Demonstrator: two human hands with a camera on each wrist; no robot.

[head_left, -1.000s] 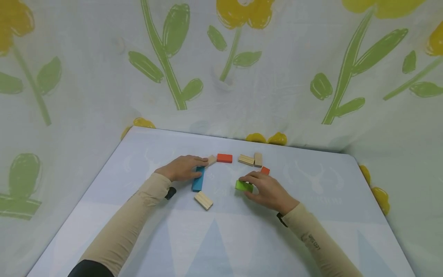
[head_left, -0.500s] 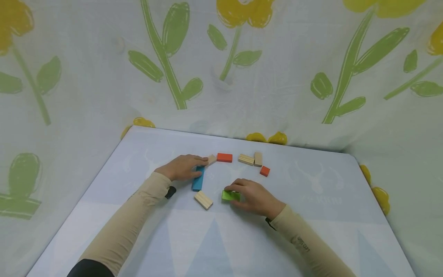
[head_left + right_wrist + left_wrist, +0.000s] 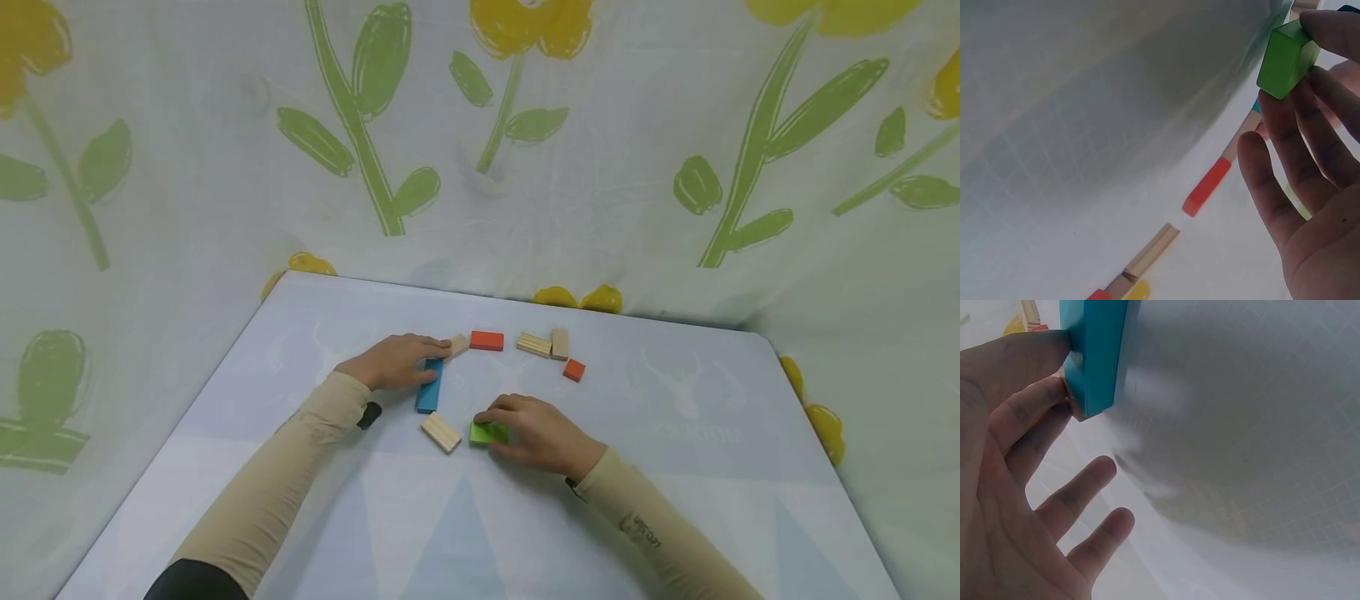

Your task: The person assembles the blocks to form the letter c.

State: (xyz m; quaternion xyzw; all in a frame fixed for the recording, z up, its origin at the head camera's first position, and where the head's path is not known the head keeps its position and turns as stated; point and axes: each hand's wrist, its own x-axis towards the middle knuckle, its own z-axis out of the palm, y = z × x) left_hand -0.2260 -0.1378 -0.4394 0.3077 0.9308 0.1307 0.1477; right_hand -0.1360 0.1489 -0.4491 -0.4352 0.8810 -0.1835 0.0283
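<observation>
My right hand (image 3: pixel 540 435) pinches a green wooden block (image 3: pixel 489 433) between thumb and fingertips, low over the table or on it. In the right wrist view the green block (image 3: pixel 1288 59) shows between the thumb and fingers. My left hand (image 3: pixel 397 363) has its thumb against a long blue block (image 3: pixel 428 396) and its forward fingers touching a plain wooden block (image 3: pixel 457 347). From the left wrist view, the outer fingers spread straight beside the blue block (image 3: pixel 1094 356). Just left of the green block lies a ridged wooden block (image 3: pixel 441 433), close to the blue block's near end.
A red block (image 3: pixel 487 341) lies by the plain one at the back. Further right are another ridged block (image 3: pixel 534 346), a plain block (image 3: pixel 559 345) and a small red block (image 3: pixel 573 370). A floral curtain (image 3: pixel 600 167) hangs behind the white table (image 3: pixel 675 533).
My right hand has moved the green block left and toward me, close to the near ridged block, baring the small red block. My left hand has stayed in place.
</observation>
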